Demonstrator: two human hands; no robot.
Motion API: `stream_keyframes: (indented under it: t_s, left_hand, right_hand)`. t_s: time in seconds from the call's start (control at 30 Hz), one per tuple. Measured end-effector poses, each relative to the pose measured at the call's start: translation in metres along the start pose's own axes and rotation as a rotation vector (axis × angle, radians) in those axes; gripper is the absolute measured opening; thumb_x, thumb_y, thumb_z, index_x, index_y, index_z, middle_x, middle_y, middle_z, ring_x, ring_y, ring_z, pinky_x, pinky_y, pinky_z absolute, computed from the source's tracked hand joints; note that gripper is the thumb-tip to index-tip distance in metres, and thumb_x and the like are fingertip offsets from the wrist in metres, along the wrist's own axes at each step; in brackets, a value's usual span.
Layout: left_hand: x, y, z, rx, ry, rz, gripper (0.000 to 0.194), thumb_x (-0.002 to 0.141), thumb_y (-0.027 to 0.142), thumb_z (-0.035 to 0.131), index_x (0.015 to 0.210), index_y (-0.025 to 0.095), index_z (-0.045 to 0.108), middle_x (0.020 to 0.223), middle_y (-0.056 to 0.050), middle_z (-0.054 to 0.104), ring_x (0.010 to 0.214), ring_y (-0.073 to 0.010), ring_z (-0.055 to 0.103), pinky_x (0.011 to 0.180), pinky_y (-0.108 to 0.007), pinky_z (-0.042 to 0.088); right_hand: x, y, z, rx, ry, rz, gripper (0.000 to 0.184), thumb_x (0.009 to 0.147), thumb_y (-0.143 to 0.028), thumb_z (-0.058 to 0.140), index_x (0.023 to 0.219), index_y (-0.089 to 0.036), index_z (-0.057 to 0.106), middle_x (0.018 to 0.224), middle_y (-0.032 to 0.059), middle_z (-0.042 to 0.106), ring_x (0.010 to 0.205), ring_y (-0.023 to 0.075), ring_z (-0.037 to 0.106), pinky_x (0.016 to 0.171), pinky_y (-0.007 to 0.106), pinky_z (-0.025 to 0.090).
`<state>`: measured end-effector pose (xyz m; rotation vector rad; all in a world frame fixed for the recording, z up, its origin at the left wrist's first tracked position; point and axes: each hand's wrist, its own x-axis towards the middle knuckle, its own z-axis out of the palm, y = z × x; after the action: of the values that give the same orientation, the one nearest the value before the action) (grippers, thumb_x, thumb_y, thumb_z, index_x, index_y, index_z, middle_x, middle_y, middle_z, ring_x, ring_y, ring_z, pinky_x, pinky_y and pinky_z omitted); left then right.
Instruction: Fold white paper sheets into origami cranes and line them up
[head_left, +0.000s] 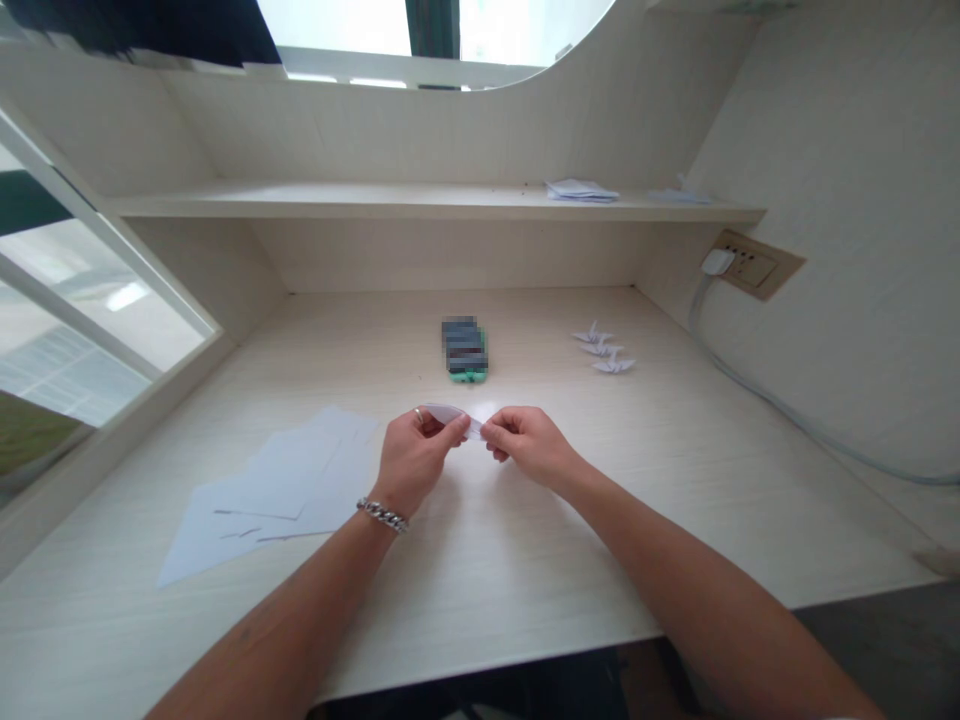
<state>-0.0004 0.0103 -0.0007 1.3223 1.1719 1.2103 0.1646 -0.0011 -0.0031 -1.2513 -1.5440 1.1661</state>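
A small folded piece of white paper [448, 411] is held above the desk between both hands. My left hand [421, 447], with a ring and a chain bracelet [383, 514], pinches its left part between thumb and fingers. At its right tip, my right hand [528, 441] pinches with thumb and forefinger. The fingers hide part of the folds. Beyond the hands, to the right, three small folded paper cranes [613, 366] stand in a short row on the desk.
Loose white sheets [259, 480] overlap on the desk's left side. A blurred dark object with a green edge [466, 352] lies behind the hands. Folded papers [581, 190] rest on the shelf [360, 203]. A grey cable [772, 400] runs from the wall socket [759, 265] along the right.
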Motion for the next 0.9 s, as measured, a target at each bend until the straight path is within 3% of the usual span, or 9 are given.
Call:
stream_keyframes:
  t_s: [0.23, 0.37, 0.53, 0.73, 0.9]
  left_hand:
    - [0.000, 0.003, 0.000, -0.010, 0.052, 0.004, 0.027, 0.066, 0.035, 0.078, 0.075, 0.010, 0.070, 0.071, -0.007, 0.071, 0.067, -0.0162, 0.064, 0.065, -0.028, 0.052]
    - [0.000, 0.001, 0.000, 0.001, 0.043, 0.008, 0.026, 0.066, 0.034, 0.078, 0.073, 0.010, 0.069, 0.068, -0.006, 0.070, 0.065, -0.0154, 0.063, 0.063, -0.027, 0.051]
    - [-0.001, -0.002, 0.001, 0.067, 0.010, 0.015, 0.025, 0.069, 0.035, 0.075, 0.070, 0.011, 0.068, 0.066, -0.006, 0.069, 0.063, -0.0156, 0.062, 0.060, -0.027, 0.049]
    - [-0.003, 0.001, 0.001, 0.012, 0.001, 0.007, 0.024, 0.069, 0.034, 0.076, 0.071, 0.011, 0.068, 0.068, -0.006, 0.070, 0.065, -0.0157, 0.062, 0.062, -0.027, 0.050]
    - [-0.002, 0.001, 0.001, -0.008, 0.003, 0.001, 0.023, 0.068, 0.032, 0.077, 0.072, 0.011, 0.068, 0.067, -0.005, 0.069, 0.064, -0.0152, 0.061, 0.062, -0.027, 0.049]
  right_hand:
    - [0.002, 0.004, -0.005, 0.021, -0.023, 0.027, 0.034, 0.083, -0.042, 0.055, 0.060, -0.017, 0.055, 0.057, 0.0005, 0.057, 0.054, 0.0111, 0.052, 0.056, 0.025, 0.041]
    - [0.002, 0.004, -0.002, 0.108, -0.023, 0.058, 0.036, 0.085, -0.048, 0.051, 0.070, -0.016, 0.058, 0.065, 0.0020, 0.059, 0.057, 0.0116, 0.055, 0.057, 0.025, 0.044]
    - [0.000, 0.001, 0.005, 0.025, -0.066, 0.007, 0.033, 0.082, -0.044, 0.059, 0.067, -0.015, 0.058, 0.060, 0.0008, 0.058, 0.055, 0.0106, 0.054, 0.054, 0.023, 0.041]
    - [0.000, 0.000, 0.008, 0.169, -0.050, 0.083, 0.034, 0.076, -0.047, 0.065, 0.063, -0.016, 0.056, 0.056, -0.0004, 0.058, 0.047, 0.0091, 0.051, 0.048, 0.023, 0.039]
    - [0.000, 0.000, 0.006, 0.253, -0.122, 0.085, 0.037, 0.074, -0.049, 0.067, 0.063, -0.015, 0.059, 0.057, 0.0005, 0.059, 0.050, 0.0103, 0.054, 0.052, 0.024, 0.043]
